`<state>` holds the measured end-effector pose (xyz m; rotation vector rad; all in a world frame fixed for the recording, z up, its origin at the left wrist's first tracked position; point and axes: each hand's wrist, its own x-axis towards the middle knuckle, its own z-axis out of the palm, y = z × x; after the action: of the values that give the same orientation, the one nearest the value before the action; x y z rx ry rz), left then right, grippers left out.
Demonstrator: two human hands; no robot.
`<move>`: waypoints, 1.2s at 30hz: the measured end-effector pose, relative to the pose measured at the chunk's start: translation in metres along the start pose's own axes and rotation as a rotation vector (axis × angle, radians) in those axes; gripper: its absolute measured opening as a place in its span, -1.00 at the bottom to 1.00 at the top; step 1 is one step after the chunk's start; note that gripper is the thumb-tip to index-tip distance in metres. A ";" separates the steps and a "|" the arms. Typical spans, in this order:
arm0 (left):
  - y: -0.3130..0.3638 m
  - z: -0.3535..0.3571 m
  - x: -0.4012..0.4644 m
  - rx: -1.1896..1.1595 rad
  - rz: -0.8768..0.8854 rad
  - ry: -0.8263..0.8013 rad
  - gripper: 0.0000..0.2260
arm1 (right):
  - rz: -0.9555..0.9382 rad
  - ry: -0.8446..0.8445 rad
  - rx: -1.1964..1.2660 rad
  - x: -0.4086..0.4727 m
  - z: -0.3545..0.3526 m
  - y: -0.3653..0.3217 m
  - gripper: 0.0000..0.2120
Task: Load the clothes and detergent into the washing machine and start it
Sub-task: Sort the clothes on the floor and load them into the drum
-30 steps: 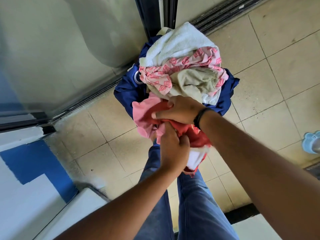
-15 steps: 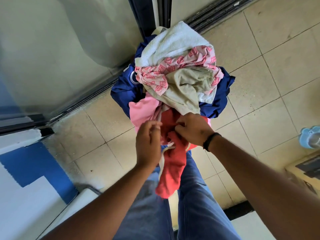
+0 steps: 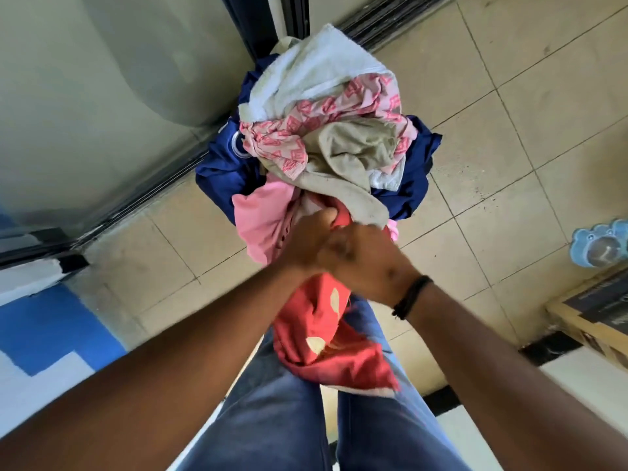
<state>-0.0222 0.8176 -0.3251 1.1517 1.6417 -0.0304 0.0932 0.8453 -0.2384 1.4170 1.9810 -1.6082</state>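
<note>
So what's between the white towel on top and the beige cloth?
In the head view, a pink patterned cloth lies between the white towel and the beige cloth, draped across the pile.

hands: 2 | garments: about 6 | wristband: 1

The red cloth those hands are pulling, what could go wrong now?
1. The red cloth runs under the beige garment, so pulling may drag that and the patterned pink cloth onto the tiled floor.
2. Both hands, left hand and right hand, grip one spot, and the loose end hanging by the jeans could catch.
</note>
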 end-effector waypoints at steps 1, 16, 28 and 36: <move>0.002 0.011 -0.011 0.038 0.032 0.015 -0.55 | -0.015 0.181 0.024 0.003 -0.007 0.007 -0.83; 0.022 0.047 -0.125 -0.046 0.435 0.130 -0.66 | 0.158 -0.335 -0.673 0.020 -0.041 0.093 -0.75; 0.051 -0.052 -0.212 -0.063 0.181 0.404 -0.79 | -0.206 0.258 -0.345 -0.094 -0.157 -0.050 -0.79; 0.075 -0.093 -0.268 -0.039 0.196 0.671 -0.68 | -0.593 0.165 0.039 -0.172 -0.188 -0.144 -0.95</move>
<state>-0.0519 0.7320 -0.0461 1.3743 2.0786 0.5662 0.1403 0.9224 0.0398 1.0530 2.6600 -1.7960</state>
